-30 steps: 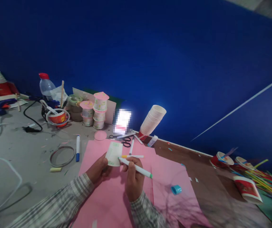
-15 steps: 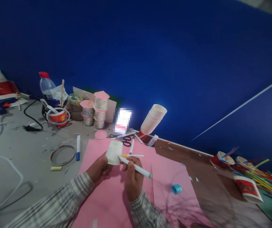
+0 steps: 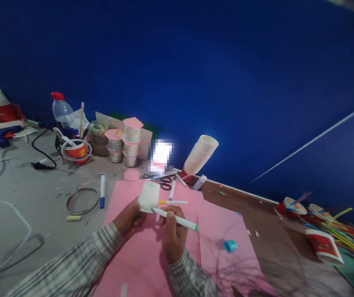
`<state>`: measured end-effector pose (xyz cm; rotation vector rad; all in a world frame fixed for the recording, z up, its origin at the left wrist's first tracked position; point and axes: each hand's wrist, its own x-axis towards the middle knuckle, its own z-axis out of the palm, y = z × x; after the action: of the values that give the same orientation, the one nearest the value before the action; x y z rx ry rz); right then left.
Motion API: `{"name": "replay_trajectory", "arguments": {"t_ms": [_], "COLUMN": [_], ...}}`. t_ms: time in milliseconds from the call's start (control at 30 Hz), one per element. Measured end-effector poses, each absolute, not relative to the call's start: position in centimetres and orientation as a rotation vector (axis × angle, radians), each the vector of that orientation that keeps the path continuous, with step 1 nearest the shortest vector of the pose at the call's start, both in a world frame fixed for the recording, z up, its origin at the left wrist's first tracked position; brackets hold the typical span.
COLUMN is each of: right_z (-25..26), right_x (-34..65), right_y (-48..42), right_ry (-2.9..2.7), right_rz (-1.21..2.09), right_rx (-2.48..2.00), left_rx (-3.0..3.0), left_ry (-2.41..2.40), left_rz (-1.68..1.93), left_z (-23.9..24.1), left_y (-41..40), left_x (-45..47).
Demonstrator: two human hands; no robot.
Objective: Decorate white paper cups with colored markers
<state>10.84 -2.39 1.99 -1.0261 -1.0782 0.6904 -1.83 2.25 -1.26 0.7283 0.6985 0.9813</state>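
Observation:
My left hand [image 3: 130, 218] grips a white paper cup [image 3: 149, 197] with green marks, holding it above the pink paper sheet [image 3: 140, 255]. My right hand [image 3: 172, 235] is closed on a green-capped marker [image 3: 177, 220], whose tip touches the cup's lower edge. A second marker with an orange tip [image 3: 173, 202] lies on the pink sheet just behind the cup. Both sleeves are plaid.
A blue cap [image 3: 230, 246] lies on the pink sheet at right. Scissors [image 3: 161, 181], a blue marker [image 3: 102, 190], a wire ring [image 3: 82, 201], a stack of white cups [image 3: 200, 157] and decorated cup stacks [image 3: 124, 142] stand behind. Red cups and straws [image 3: 334, 235] lie far right.
The cup has shifted slightly up and tilted in my left hand; the marker tip stays at its lower edge. Otherwise the scene is the same.

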Motion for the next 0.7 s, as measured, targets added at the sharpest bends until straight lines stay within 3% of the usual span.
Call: {"name": "replay_trajectory", "arguments": {"t_ms": [700], "right_z": [1.74], "right_x": [10.85], "right_y": [-2.48], "right_ry": [-1.169], "right_rz": [0.623], "right_rx": [-1.071], "left_rx": [0.786], "left_ry": [0.71], "left_rz": [1.006], "left_z": [-1.27], "left_y": [2.3], "left_x": [-1.8]}}
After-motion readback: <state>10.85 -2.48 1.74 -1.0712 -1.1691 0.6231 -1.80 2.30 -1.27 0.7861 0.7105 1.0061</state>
